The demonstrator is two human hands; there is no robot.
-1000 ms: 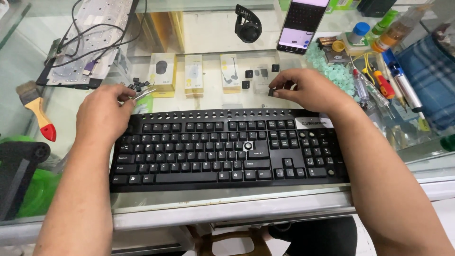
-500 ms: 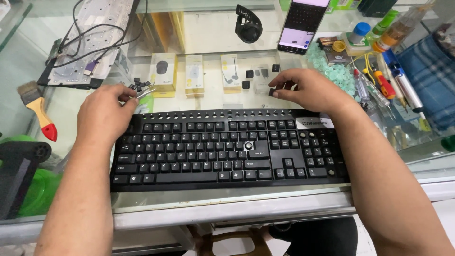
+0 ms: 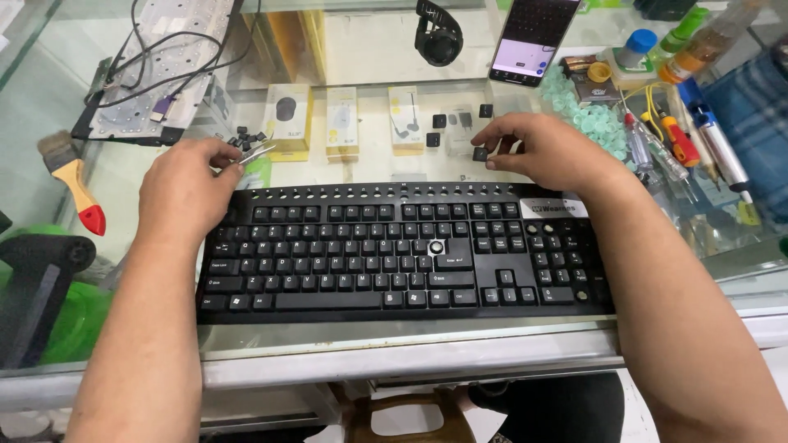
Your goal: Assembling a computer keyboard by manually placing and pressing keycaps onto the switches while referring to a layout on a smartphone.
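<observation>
Behind the black keyboard (image 3: 402,250) on the glass desk (image 3: 361,168), the left hand (image 3: 187,190) has its grip clamped on metal tweezers (image 3: 256,153) by its far-left corner; the right hand (image 3: 552,152) pinches a loose black keycap (image 3: 480,153) behind its top row.

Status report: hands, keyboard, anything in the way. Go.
Left hand grips metal tweezers beside loose keycaps. Right hand pinches one black keycap. Keyboard flat, unobstructed.
</observation>
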